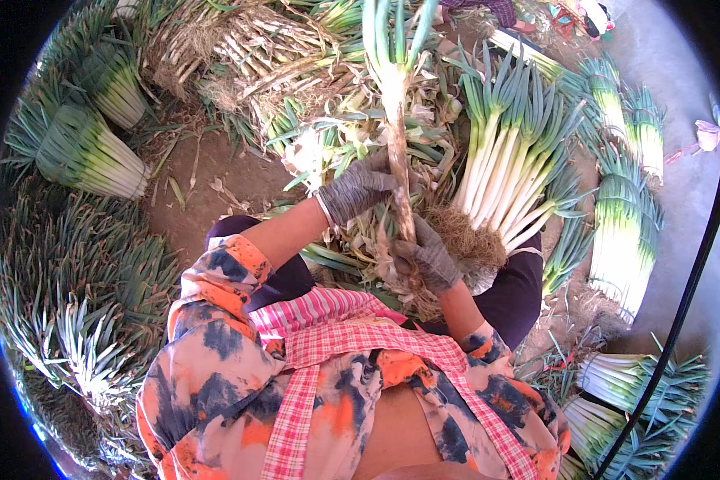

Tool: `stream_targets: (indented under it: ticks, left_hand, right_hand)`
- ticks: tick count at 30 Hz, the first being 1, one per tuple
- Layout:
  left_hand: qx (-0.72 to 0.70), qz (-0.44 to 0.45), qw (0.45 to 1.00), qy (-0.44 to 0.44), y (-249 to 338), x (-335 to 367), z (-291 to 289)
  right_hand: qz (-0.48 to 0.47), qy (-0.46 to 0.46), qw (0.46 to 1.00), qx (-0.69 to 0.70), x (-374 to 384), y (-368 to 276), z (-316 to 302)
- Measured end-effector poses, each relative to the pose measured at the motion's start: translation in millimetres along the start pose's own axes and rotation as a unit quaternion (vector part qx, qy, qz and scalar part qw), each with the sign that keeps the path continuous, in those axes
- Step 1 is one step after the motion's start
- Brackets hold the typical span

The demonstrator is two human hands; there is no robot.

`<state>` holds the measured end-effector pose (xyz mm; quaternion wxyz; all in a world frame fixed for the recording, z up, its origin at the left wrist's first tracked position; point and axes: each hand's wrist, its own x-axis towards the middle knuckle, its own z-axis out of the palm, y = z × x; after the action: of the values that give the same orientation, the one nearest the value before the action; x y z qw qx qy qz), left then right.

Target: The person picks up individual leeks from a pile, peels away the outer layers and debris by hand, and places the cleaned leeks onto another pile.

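Observation:
A large green onion [395, 120] stands almost upright in front of me, its green leaves at the top and its dirty brown outer skin around the lower stalk. My left hand [354, 190], in a grey glove, is closed around the middle of this stalk. Lower down, near the root end, my right hand [430, 254], also gloved in grey, is closed on the same onion and on loose dry skin there. Just beyond my right hand lies a pile of cleaned green onions [510, 152] with white stalks and brown roots [464, 238].
Peeled skins and leaf scraps [336, 152] cover the ground ahead. Unpeeled onions [240, 48] lie at the far side. Tied bundles stand at the left [88, 152] and right [618, 232], with more [616, 376] at the lower right. A dark cable [688, 296] crosses the right edge.

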<state>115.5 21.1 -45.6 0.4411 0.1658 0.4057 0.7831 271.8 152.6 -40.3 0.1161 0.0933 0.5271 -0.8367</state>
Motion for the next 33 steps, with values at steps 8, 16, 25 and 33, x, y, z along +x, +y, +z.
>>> stream_targets:
  ticks: [8, 16, 25, 33]
  left_hand:
    - [0.079, 0.149, 0.962, 0.216, 89.2, 5.4, -0.6]
    - [0.793, 0.323, 0.507, -0.102, -41.2, -39.7, -25.0]
    - [0.313, 0.166, 0.908, 0.222, 94.7, -6.2, -33.2]
    - [0.135, 0.148, 0.909, 0.365, 102.8, 10.0, -63.1]
  right_hand:
    - [0.067, -0.006, 0.995, -0.073, -39.5, 4.3, 0.2]
    - [-0.112, 0.157, 0.931, -0.31, 26.7, -9.2, -6.9]
    - [-0.295, 0.274, 0.715, -0.572, 18.6, -12.0, 8.1]
    - [-0.218, 0.176, 0.861, -0.424, 12.1, 25.0, 29.1]
